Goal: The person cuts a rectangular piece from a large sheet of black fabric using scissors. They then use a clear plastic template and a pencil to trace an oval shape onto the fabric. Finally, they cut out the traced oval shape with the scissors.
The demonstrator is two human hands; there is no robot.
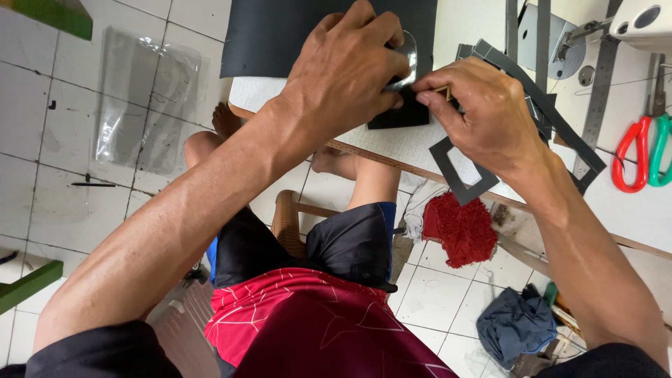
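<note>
Both hands hide their work: left hand (346,70) pins black piece (399,115), right hand (483,112) pinches thin tool (442,89).

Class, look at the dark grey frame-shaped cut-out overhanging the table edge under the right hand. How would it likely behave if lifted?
The grey frame cut-out looks thin and flat, so probably very light. Its narrow strips would likely flex or droop. Already overhanging the table, it could slip off easily.

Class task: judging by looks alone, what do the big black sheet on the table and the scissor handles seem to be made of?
Black sheet: probably thin synthetic leather or rubbery sheet; matte, flat, cleanly cut edges. Scissor handles: likely plastic; glossy, smooth, moulded red and green loops.
</note>
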